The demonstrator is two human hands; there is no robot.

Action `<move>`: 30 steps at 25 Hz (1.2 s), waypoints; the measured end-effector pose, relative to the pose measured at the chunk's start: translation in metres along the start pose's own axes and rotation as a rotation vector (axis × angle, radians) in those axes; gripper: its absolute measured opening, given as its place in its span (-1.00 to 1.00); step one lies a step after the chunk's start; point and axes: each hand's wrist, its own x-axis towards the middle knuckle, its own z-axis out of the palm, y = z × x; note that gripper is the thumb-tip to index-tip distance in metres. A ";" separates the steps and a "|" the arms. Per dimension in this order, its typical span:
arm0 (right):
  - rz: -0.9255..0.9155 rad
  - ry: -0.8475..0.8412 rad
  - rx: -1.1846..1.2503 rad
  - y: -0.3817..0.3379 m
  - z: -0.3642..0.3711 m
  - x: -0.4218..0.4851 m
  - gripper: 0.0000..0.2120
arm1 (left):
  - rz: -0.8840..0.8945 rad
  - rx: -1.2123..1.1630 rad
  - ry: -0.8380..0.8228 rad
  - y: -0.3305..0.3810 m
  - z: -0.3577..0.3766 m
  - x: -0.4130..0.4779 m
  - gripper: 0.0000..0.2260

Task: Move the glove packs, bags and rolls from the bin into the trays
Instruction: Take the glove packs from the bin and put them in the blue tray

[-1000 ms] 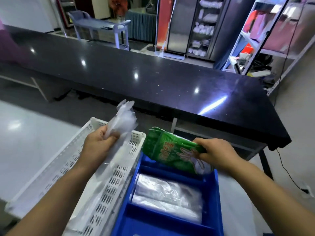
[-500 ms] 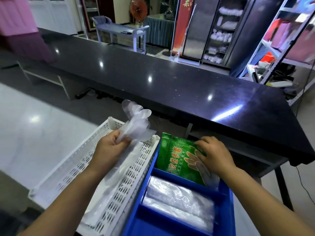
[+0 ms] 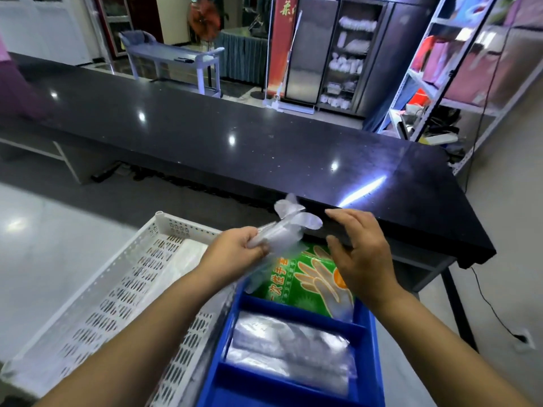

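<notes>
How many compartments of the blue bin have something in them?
2 that show: the far compartment holds a green printed glove pack; the middle one holds clear plastic bags. The blue plastic bin's nearest compartment is mostly out of view.

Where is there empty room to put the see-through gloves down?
The white tray has bare floor along its near left side; clear plastic lies toward its far right. The black counter is bare. The blue bin is crowded: green glove pack in the far compartment, clear bags nearer.

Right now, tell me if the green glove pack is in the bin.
In: the green glove pack lies in the blue bin's far compartment, released.
</notes>
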 end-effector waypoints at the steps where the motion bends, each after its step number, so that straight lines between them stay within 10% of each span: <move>1: -0.032 -0.024 -0.031 -0.004 -0.003 0.003 -0.55 | 0.043 0.094 -0.021 0.012 0.009 0.009 -0.75; 4: -0.069 -0.146 -0.253 0.000 -0.005 -0.002 -0.47 | 0.251 0.408 -0.004 0.042 0.036 0.030 -0.87; 10: -0.022 0.047 -0.335 0.030 -0.003 -0.030 -0.98 | 0.641 0.560 0.143 0.044 0.069 0.034 -0.82; 15: 0.101 -0.189 -0.331 0.039 0.016 -0.082 -0.95 | 0.460 0.610 -0.080 -0.006 0.088 0.008 -0.56; 25: 0.681 -0.762 -0.062 0.049 0.023 -0.086 -0.83 | 0.016 0.423 -0.406 -0.032 0.089 0.011 -0.77; 30: 0.393 -0.600 -0.322 0.040 0.024 -0.084 -0.72 | 0.208 0.602 -0.192 -0.025 0.079 0.012 -0.68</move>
